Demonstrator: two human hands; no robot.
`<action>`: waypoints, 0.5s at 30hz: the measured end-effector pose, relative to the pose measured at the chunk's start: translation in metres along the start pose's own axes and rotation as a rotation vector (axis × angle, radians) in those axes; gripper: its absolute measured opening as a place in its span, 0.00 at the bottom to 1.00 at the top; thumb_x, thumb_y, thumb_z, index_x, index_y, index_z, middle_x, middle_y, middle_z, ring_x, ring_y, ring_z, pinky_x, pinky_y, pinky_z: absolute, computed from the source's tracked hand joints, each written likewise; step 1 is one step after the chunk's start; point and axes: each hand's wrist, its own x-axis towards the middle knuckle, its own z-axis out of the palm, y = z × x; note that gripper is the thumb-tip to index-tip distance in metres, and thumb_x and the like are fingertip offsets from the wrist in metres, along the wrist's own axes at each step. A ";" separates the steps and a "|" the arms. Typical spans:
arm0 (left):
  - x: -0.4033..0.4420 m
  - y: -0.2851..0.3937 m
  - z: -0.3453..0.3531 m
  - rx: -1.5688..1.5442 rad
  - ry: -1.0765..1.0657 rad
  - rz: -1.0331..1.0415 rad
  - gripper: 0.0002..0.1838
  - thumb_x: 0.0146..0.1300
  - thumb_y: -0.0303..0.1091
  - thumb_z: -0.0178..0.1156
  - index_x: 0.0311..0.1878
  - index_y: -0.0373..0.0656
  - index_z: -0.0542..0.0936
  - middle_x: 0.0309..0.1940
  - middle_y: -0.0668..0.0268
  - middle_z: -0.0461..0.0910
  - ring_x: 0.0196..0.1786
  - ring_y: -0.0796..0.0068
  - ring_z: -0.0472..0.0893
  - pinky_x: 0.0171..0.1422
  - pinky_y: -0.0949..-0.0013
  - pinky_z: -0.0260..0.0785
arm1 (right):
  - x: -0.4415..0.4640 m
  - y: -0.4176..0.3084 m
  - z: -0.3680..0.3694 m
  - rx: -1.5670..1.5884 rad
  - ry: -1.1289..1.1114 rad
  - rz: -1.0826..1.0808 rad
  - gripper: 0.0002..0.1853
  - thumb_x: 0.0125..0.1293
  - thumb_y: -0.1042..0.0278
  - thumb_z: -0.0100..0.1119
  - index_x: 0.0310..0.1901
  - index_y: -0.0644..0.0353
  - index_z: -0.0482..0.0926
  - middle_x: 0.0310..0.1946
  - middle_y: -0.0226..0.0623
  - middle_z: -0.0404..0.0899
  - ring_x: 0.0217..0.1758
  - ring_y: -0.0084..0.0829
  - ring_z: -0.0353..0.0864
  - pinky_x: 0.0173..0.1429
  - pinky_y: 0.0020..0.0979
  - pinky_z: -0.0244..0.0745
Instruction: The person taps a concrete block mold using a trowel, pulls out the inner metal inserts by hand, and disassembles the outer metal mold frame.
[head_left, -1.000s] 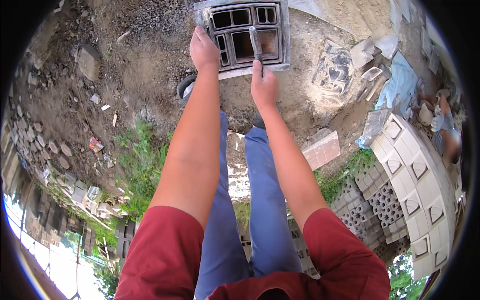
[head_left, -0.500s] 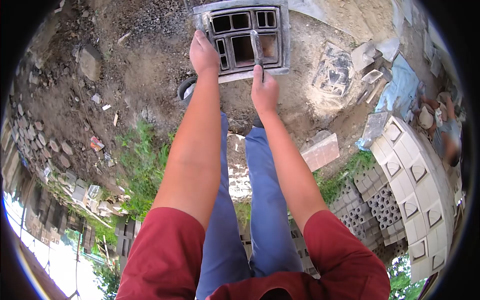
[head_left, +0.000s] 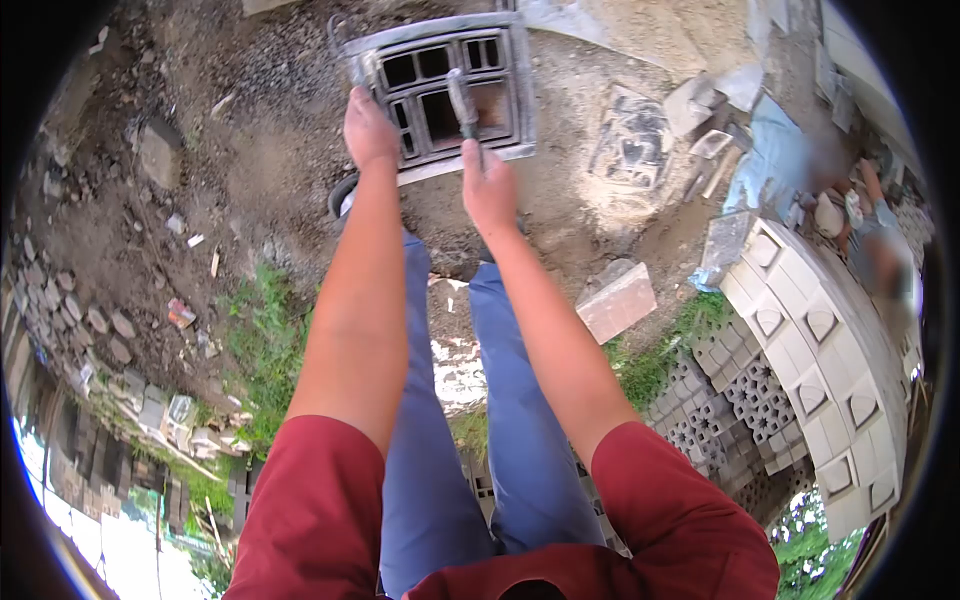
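Note:
A grey, dust-coated metal block mould (head_left: 527,90) with several rectangular openings stands in front of me at the top of the view. My left hand (head_left: 370,130) is closed at the mould's left edge, its fingers partly hidden. In my right hand (head_left: 490,188) is a narrow, whitish-coated hand tool (head_left: 461,98), held by its dark handle. Its kind is unclear. The tool points away from me, over the mould's lower openings. Whether it touches the metal I cannot tell.
A flat patterned piece (head_left: 632,140) lies on sandy ground to the right, near a blue sheet (head_left: 762,150). A pinkish brick (head_left: 617,302) lies by my legs. Pale blocks (head_left: 815,360) are stacked at right, with a person (head_left: 880,250) beyond. Rubble and grass lie left.
The whole view has shifted, so the mould, both hands and the ground appear farther left. Both hands keep nearly the same place relative to the mould.

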 end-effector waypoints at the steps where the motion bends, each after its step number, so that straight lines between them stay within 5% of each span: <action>1: -0.002 0.003 0.000 -0.045 0.002 -0.013 0.41 0.79 0.63 0.31 0.58 0.33 0.80 0.52 0.37 0.82 0.58 0.33 0.78 0.64 0.46 0.68 | -0.004 -0.007 -0.009 0.068 -0.003 -0.035 0.29 0.77 0.43 0.50 0.33 0.66 0.82 0.25 0.59 0.79 0.33 0.63 0.80 0.39 0.52 0.73; 3: 0.009 -0.015 0.003 0.000 -0.055 0.012 0.35 0.80 0.59 0.33 0.62 0.37 0.77 0.56 0.40 0.80 0.60 0.34 0.77 0.63 0.46 0.68 | -0.012 -0.008 -0.024 0.085 -0.052 -0.017 0.29 0.77 0.44 0.50 0.32 0.66 0.81 0.25 0.59 0.79 0.34 0.63 0.80 0.38 0.52 0.73; 7: 0.021 -0.030 -0.009 0.000 -0.111 0.051 0.37 0.79 0.57 0.44 0.77 0.34 0.62 0.71 0.40 0.70 0.74 0.38 0.67 0.78 0.53 0.59 | -0.030 -0.040 -0.064 0.106 -0.150 0.050 0.26 0.77 0.46 0.52 0.32 0.65 0.79 0.24 0.59 0.79 0.34 0.63 0.80 0.38 0.53 0.72; 15: 0.004 -0.005 -0.036 0.277 -0.172 0.499 0.48 0.68 0.46 0.65 0.82 0.39 0.50 0.78 0.39 0.58 0.78 0.41 0.62 0.82 0.55 0.55 | -0.060 -0.062 -0.104 -0.005 -0.131 0.012 0.20 0.76 0.49 0.52 0.47 0.62 0.75 0.36 0.58 0.83 0.43 0.64 0.81 0.47 0.57 0.73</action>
